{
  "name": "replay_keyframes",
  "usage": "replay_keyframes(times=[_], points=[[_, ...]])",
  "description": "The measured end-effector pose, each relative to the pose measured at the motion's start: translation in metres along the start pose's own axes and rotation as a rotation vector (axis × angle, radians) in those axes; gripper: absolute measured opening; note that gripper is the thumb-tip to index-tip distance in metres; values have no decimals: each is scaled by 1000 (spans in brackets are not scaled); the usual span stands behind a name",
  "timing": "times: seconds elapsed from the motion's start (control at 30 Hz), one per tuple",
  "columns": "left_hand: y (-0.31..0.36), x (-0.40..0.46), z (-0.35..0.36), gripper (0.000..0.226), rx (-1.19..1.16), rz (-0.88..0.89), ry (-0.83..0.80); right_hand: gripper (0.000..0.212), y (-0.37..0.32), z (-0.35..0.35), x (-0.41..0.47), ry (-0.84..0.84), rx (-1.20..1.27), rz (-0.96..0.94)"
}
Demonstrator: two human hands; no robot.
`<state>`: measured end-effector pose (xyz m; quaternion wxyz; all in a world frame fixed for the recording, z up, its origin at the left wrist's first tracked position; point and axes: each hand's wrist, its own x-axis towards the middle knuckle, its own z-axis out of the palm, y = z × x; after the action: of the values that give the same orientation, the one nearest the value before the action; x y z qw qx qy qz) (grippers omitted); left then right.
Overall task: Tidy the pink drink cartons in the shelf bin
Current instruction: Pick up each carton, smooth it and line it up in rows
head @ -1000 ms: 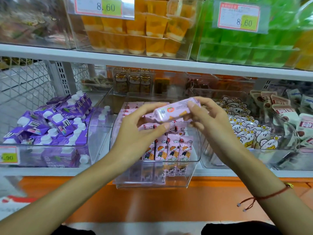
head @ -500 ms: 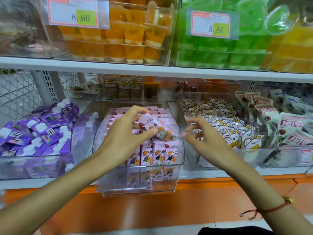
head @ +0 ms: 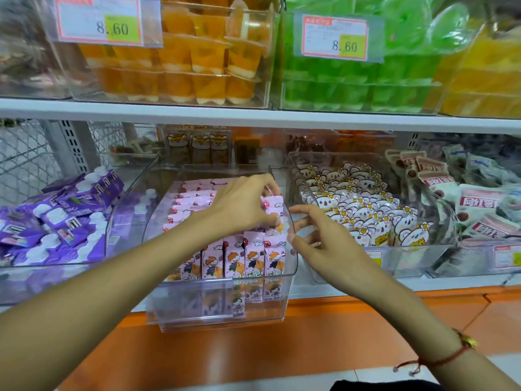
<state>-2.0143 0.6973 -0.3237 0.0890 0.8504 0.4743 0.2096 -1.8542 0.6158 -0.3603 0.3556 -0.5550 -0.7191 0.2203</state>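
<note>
While a person's two bare arms reach in from below, a white two-tier shop shelf [head: 253,115] fills the view, its clear bins ordered here from largest holdings down. On the upper tier, a clear bin of orange jelly cups [head: 180,66] carries a price tag [head: 98,21] reading 8.60, and beside it to the right a clear bin of green jelly cups [head: 352,83] carries a second tag with the same figure. On the lower tier, a bin at far left holds purple pouches [head: 56,218] with white caps, heaped loosely. A bin to the right of centre holds white cartoon-animal snack packs [head: 363,210] standing in rows, and the far-right bin holds grey and white packets [head: 476,204].

At centre, the clear shelf bin [head: 214,314] juts forward past the shelf edge and holds the pink drink cartons [head: 245,258], upright in rows, the front row showing a cartoon figure. The left hand [head: 242,207] pinches one raised pink carton [head: 272,206] between thumb and curled fingers at the bin's right side, above the rows. The right hand [head: 318,241] hovers just beside the bin's right wall, fingers loosely spread and holding nothing; a red string bracelet [head: 439,359] circles its wrist.
</note>
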Motion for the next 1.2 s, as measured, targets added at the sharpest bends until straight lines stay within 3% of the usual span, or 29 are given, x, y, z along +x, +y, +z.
replay_keyframes(times=[0.1, 0.23, 0.27, 0.33, 0.47, 0.6, 0.7, 0.83, 0.9, 1.0, 1.13, 1.2], points=[[-8, -2, 4, 40, -23, -16, -5, 33, 0, -1, -1, -7, 1, -15], [-16, -11, 14, 20, 73, 31, -125, 34, 0, -1, 0, -8, 2, -10], [-16, -13, 16, 25, 40, 26, -144, 34, 1, -1, 0, -9, -2, -12], [-14, -15, 16, 35, -12, 13, -91, 33, 1, -1, 0, -7, -3, -16], [-8, -29, 7, 30, -84, 62, 61, 33, 3, -1, 1, -7, 18, -11], [-4, -49, 4, 38, 3, 178, -107, 34, 4, -2, 2, 9, -12, 2], [-2, -51, 5, 28, 48, 217, -145, 29, 3, -3, 3, 38, -22, 6], [0, -50, 3, 17, 41, 184, -11, 21, -2, -5, 5, 96, -77, 8], [1, -53, -2, 12, -138, 137, 110, 19, -6, -6, 6, 187, -108, -26], [2, -57, -17, 4, -509, 93, 304, 16, -19, -3, 7, 319, 32, -97], [-1, -64, -33, 12, -750, 99, 521, 36, -42, 10, 12, 142, 288, -117], [-5, -67, -35, 16, -804, 86, 586, 36, -50, 18, 15, 46, 363, -136]])
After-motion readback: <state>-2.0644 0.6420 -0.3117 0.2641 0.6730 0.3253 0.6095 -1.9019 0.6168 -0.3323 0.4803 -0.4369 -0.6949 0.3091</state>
